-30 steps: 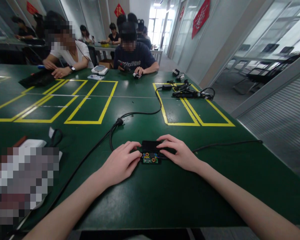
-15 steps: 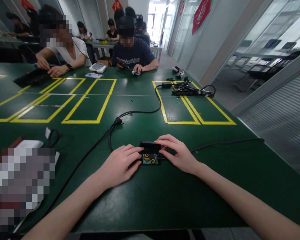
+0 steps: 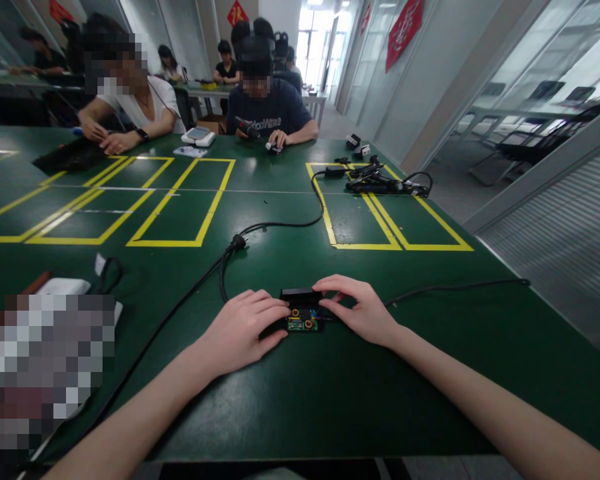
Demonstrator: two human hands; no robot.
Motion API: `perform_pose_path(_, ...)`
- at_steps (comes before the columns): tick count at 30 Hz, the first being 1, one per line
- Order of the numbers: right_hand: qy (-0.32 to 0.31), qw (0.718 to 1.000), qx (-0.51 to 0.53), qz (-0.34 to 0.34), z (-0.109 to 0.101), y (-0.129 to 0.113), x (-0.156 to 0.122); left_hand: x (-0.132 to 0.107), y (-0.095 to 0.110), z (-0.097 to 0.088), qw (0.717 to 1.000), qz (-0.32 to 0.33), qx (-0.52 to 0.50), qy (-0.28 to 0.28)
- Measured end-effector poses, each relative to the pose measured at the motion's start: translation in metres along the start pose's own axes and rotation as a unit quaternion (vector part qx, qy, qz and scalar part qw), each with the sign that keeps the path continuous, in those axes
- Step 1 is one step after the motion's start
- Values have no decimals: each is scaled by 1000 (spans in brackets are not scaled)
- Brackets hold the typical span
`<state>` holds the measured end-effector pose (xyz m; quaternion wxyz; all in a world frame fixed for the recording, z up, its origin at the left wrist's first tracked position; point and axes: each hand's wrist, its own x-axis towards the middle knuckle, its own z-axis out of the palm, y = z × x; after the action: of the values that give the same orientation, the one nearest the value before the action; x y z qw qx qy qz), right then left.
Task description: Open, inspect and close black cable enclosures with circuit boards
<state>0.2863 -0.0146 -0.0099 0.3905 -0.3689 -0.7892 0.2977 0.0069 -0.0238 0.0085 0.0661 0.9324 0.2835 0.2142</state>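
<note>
A small black power adapter [image 3: 301, 297] lies on the green table [image 3: 330, 400] in front of me, its case open at the near end so a green circuit board [image 3: 301, 322] with round coils shows. My left hand [image 3: 243, 330] grips the adapter's left side with curled fingers. My right hand [image 3: 360, 310] holds its right side, fingers bent over the top edge. A black cable [image 3: 455, 288] runs from the adapter off to the right. Another black cable [image 3: 220, 267] loops away on the left.
Yellow tape rectangles [image 3: 180, 200] mark the table's middle. A pile of black adapters and cords [image 3: 380, 181] sits at the far right. Two people sit across the table, one with hands by a black item [image 3: 70, 157], one holding a tool [image 3: 247, 128]. A blurred patch covers the near left.
Both hands stay on the adapter. Less of its black top shows between them than a second ago; the camera view has shifted slightly.
</note>
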Motion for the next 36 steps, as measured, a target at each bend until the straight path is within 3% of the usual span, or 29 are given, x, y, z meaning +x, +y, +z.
perform_pose_path(15,24,996,31,76,1,-6,0,-1,-7,3,1000,25,14,12)
perform_pose_path(36,-5,1000,-13,-13,1,-3,-3,-1,-3,2,1000,29,10,-6)
